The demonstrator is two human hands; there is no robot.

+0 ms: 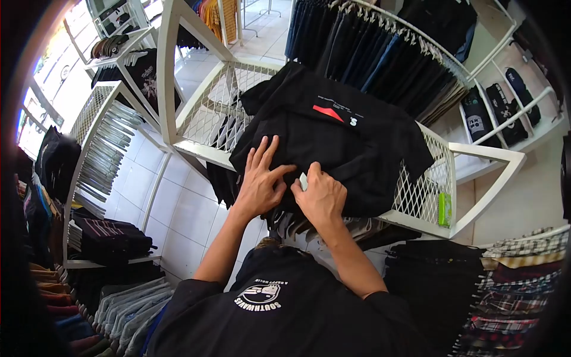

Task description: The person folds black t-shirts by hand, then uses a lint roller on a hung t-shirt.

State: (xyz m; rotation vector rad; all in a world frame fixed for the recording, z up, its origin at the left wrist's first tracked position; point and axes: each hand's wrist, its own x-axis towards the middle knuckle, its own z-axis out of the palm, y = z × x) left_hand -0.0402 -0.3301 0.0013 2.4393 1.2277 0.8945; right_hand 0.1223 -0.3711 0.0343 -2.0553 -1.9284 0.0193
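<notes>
A black T-shirt (380,149) with a red and white print lies spread over a white wire-mesh rack top. My left hand (260,181) rests on its near left part, fingers stretched out and spread on the cloth. Just to the right, my right hand (323,196) is closed at the shirt's near edge, fingers curled in. Between its thumb and forefinger shows a small white tag (303,181), partly covered by the fingers. The left forefinger points toward the tag, a short way from it.
Under the shirt runs the white mesh rack (416,205), with a green packet (444,209) at its right end. Dark trousers (351,47) hang behind it. Folded dark clothes (113,238) lie on a left shelf, and plaid shirts (517,297) hang at the lower right.
</notes>
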